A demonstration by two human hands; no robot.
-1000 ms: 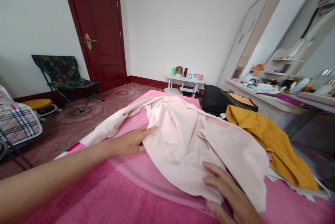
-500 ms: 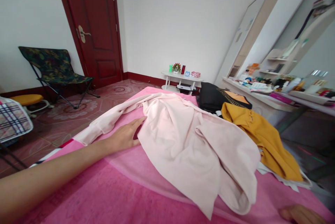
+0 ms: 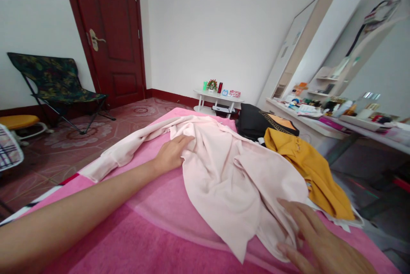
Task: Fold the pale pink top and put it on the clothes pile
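Two flat open hands, left hand [image 3: 171, 154], right hand [image 3: 315, 240], pale garment [image 3: 230, 167], pink bed [image 3: 144, 231], red door [image 3: 109, 30]

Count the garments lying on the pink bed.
3 clearly: a pale pink garment spread mid-bed under both hands, a mustard yellow one at its right edge, a black one behind that. White fabric under the yellow may be another.

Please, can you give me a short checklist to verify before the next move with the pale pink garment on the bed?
1. Left hand touches the pale pink garment: ok.
2. Right hand rests on its near edge: ok.
3. Garment lies flat: not ok, it is crumpled.
4. Long part toward the door lies stretched out: ok.
5. Garment is apart from the yellow garment: cannot tell, their edges meet.
6. Either grip closed on cloth: not ok, fingers look flat.
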